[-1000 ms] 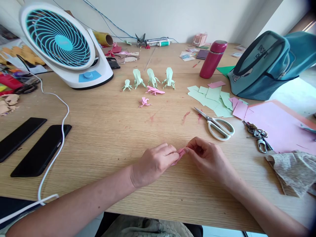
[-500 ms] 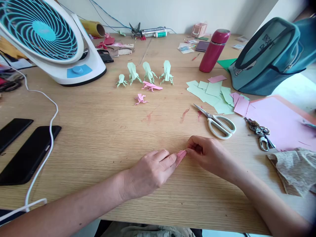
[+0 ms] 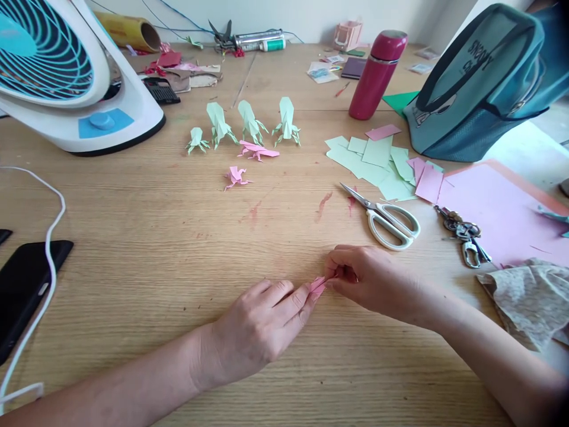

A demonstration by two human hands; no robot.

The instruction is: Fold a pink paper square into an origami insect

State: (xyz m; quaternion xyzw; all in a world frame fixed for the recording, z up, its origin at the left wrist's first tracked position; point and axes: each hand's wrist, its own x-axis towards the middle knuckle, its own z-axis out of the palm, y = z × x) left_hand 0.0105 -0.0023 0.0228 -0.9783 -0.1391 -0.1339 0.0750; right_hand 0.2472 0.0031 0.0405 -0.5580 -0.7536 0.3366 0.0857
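A small folded pink paper [image 3: 317, 286] is held between my two hands, low over the wooden table. My left hand [image 3: 267, 317] is closed on its left end, fingers pressed together. With thumb and forefinger, my right hand [image 3: 367, 279] pinches a thin tip at the right end. The fingers hide much of its shape. Beyond the hands stand several green origami insects [image 3: 287, 123], with a long pink origami insect [image 3: 258, 150] and a smaller pink origami figure [image 3: 236, 177] in front of them. White-handled scissors [image 3: 391, 224] lie partly spread beyond my right hand.
Cut paper pieces [image 3: 377, 160], a pink sheet [image 3: 498, 207] and keys [image 3: 464, 234] lie to the right. A red flask [image 3: 377, 77] and a teal bag [image 3: 475, 89] stand behind. At left are a fan [image 3: 84, 89], a white cable [image 3: 51, 249] and a black phone [image 3: 31, 290].
The view has shifted, so most things sit further left and slightly higher. My right fingers now pinch a thin tip of the pink paper; my left hand keeps its hold.
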